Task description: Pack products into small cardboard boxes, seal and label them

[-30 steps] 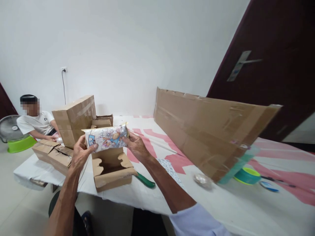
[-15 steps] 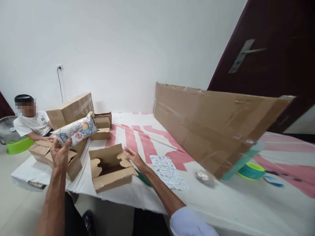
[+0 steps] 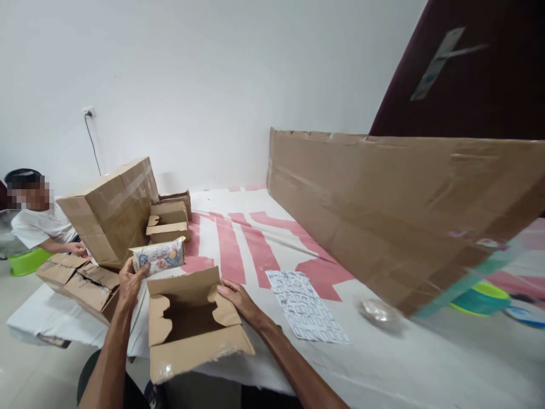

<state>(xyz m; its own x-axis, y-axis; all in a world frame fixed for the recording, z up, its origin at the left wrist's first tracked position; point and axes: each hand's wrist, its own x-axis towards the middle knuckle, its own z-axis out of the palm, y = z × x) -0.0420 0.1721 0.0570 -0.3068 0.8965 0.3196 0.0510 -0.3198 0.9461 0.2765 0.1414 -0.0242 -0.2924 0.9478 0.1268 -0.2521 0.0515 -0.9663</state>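
My left hand [image 3: 131, 282] grips the end of a soft packet [image 3: 164, 257] with a cartoon print on white and pale gold edges. The packet is held level behind the back left corner of an open cardboard box [image 3: 193, 360]. My right hand [image 3: 242, 302] is closed on that box's back right corner, thumb by the side flap and fingers partly hidden. The box's lid stands up at the back, its side flaps lean inward, and its front edge overhangs the table's near edge. Its shadowed inside shows no contents.
Behind the packet stand smaller open boxes [image 3: 168, 224] and a large carton [image 3: 114, 213]. A closed box [image 3: 80, 284] is at the left, near a seated person [image 3: 42, 227]. On the right are a printed sheet [image 3: 306, 307], a clear bundle [image 3: 381, 313] and a tall cardboard panel [image 3: 383, 204].
My left hand has brought the packet down and right, closer to the open box. My right hand now grips the box, which sits nearer to me. The camera view has shifted slightly.
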